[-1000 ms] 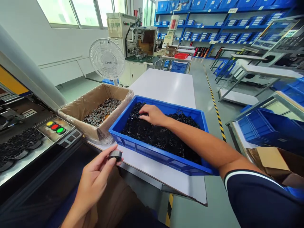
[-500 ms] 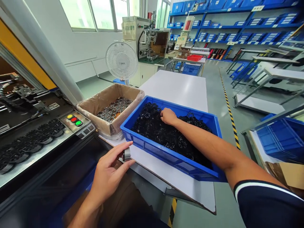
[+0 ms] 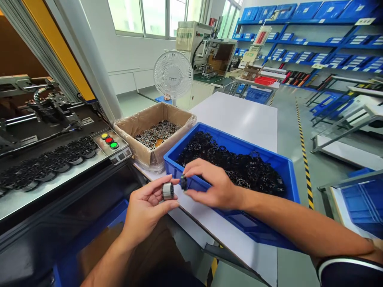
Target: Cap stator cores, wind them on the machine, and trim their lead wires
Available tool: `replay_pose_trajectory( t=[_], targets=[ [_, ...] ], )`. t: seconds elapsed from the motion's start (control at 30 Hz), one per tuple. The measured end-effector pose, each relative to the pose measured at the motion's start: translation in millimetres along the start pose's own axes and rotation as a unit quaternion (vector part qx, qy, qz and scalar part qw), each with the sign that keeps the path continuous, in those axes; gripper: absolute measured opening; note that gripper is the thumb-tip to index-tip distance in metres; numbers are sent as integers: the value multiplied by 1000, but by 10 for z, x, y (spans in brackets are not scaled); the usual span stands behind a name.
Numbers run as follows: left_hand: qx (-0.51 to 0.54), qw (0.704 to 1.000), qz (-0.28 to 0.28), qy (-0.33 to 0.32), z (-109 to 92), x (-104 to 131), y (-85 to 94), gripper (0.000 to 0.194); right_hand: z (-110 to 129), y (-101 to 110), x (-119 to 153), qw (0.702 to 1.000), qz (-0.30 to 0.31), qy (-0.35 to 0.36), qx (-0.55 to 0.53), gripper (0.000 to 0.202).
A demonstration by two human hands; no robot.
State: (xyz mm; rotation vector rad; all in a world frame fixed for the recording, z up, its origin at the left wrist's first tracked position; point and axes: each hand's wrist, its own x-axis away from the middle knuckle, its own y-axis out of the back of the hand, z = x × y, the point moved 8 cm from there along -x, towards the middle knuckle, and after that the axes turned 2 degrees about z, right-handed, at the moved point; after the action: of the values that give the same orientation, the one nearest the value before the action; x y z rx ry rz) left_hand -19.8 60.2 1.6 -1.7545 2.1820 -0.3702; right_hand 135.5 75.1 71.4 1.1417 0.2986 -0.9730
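Note:
My left hand is closed on a short metal ring with a dark inside, held between thumb and fingers. Just to its right, my right hand pinches a small black plastic part. A narrow gap separates the two pieces. Behind my right hand stands a blue bin heaped with black slotted parts. To its left is a cardboard box wrapped in clear film, with many silvery ring-shaped pieces inside.
A machine at left carries rows of black and metal parts and a panel of yellow, red and green buttons. The white table extends behind the bin. A white fan stands beyond the box.
My right hand has come out of the blue bin with a black plastic part and moved beside my left hand. The left hand still holds the metal ring. The view has turned left.

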Motion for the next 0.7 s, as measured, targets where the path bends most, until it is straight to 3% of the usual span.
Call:
replay_pose_trajectory(
  t=[0.07,0.13,0.3,0.7],
  targets=[
    [5,1000,-1,-5,1,-3,-31,51,242,-43,53,997,-22,68,-17,34],
    [0,1000,4,-7,1,0,-72,50,322,-73,81,996,-25,84,0,34],
    [-15,1000,23,-4,-2,-1,-148,47,339,-43,89,996,-34,88,6,26],
    [-11,1000,12,-7,-37,26,-129,44,381,-65,95,992,-20,122,25,30]
  ],
)
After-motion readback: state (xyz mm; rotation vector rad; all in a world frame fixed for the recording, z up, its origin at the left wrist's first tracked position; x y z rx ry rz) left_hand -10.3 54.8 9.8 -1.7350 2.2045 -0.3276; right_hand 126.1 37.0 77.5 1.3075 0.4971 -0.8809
